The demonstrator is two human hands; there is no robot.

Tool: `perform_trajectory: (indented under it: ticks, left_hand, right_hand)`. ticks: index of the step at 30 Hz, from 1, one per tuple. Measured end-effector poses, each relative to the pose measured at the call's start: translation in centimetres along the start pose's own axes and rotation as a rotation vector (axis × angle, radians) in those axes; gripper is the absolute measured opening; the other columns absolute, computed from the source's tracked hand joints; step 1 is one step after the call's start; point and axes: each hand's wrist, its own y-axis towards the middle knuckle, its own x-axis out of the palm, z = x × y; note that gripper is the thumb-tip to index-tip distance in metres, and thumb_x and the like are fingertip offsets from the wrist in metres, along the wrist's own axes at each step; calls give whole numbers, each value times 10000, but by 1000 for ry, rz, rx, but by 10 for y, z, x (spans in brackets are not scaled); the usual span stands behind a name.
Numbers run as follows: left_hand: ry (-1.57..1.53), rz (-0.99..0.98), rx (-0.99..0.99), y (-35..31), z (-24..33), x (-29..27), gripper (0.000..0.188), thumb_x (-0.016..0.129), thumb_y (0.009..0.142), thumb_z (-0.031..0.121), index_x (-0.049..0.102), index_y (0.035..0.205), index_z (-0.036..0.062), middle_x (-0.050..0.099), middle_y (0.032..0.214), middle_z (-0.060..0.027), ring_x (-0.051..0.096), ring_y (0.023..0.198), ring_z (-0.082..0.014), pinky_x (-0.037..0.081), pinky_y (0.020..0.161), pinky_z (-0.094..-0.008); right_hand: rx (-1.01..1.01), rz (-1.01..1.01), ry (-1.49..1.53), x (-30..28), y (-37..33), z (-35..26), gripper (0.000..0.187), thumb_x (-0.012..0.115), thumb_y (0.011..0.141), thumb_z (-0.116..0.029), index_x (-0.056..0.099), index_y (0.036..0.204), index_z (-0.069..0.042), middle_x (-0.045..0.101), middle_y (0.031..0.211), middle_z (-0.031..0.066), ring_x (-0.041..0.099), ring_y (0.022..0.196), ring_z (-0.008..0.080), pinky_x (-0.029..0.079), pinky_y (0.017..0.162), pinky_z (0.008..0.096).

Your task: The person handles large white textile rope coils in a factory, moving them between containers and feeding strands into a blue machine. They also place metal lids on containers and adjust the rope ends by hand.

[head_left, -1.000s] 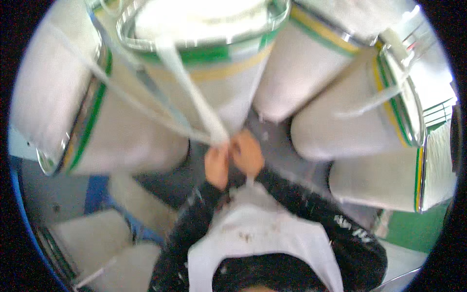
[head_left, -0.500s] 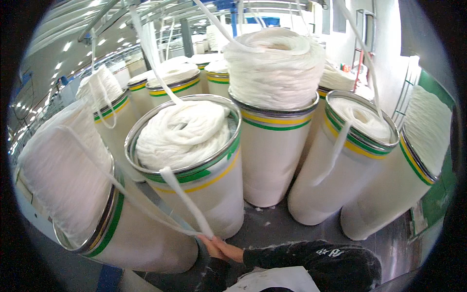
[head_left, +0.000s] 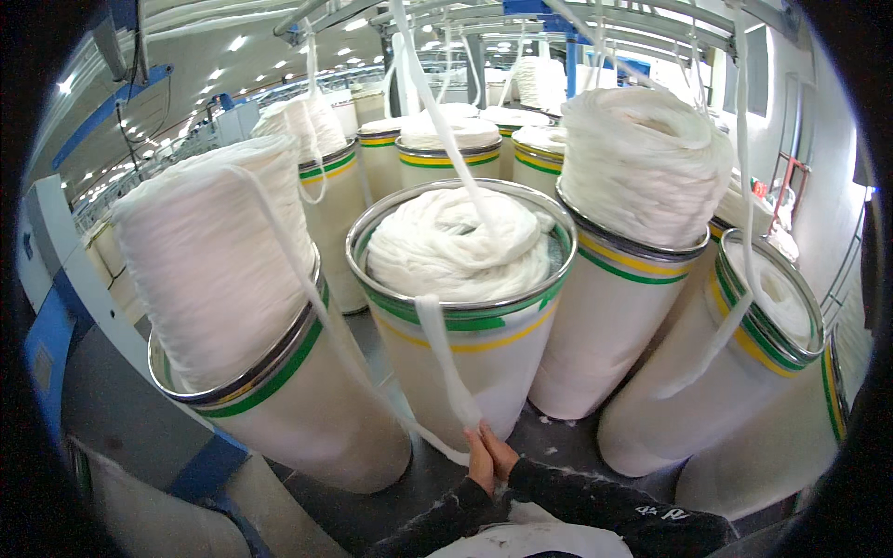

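Note:
My left hand (head_left: 479, 465) and my right hand (head_left: 500, 453) meet low in front of the middle can (head_left: 507, 372), fingers pinched together. They grip the end of a white fibre sliver (head_left: 448, 367) that hangs over that can's metal rim. A second sliver (head_left: 349, 358) droops from the tall fibre coil (head_left: 219, 260) in the left can (head_left: 326, 418) and ends at my left hand. The fingers hide exactly how the two ends lie together. In the middle can sits a loose white coil (head_left: 456, 246), with another strand (head_left: 442, 130) rising from it.
To the right stand a can with a high coil (head_left: 642, 167) and a tilted-looking can (head_left: 707, 391) with a sliver over its rim. More cans (head_left: 446, 163) line the back. Overhead run metal rails (head_left: 642, 28). A grey-and-blue machine (head_left: 121, 372) is at far left.
My view has swung left, so the cans sit further right in the picture. Both hands remain together at the sliver ends, now with the fingers pointing more upward.

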Motion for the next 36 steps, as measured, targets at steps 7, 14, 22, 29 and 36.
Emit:
perform_trajectory:
  ticks: [7,14,22,29,36]
  left_hand:
    - [-125,-70,-305,50,29,-31,1044,203,863,808,163,1500,-18,279,1503,-179,289,1356,-320,239,1115,-389]
    - [-174,56,-71,28,42,62,981,281,880,774,305,1449,-25,386,1433,-185,372,1305,-309,283,1092,-376]
    - [-28,434,-93,49,40,92,769,410,924,596,494,1325,-55,504,1345,-204,473,1243,-328,354,1047,-398]
    - [472,399,424,-9,-8,144,662,435,940,486,502,1306,-62,483,1361,-225,439,1273,-352,323,1062,-440]
    - [809,99,1074,-157,-101,226,557,460,957,376,510,1287,-69,463,1377,-247,405,1303,-376,293,1076,-481]
  right_hand:
    - [-178,-56,-130,37,-32,3,691,283,1025,-509,189,1505,-21,288,1502,122,258,1398,206,226,1148,332]
    - [-306,-350,-134,-46,-7,-34,654,247,1031,-496,174,1524,-73,239,1539,92,215,1419,225,173,1160,332]
    - [-425,-510,5,-73,65,2,695,219,1015,-549,140,1537,-96,166,1564,156,208,1426,237,182,1152,341]
    - [-620,-240,-703,-147,-73,-32,731,205,1016,-529,20,1522,-36,89,1585,179,142,1460,264,149,1184,378]
    - [-614,717,-334,-416,-314,6,711,432,983,-519,302,1457,-5,455,1402,168,496,1234,265,424,1016,370]
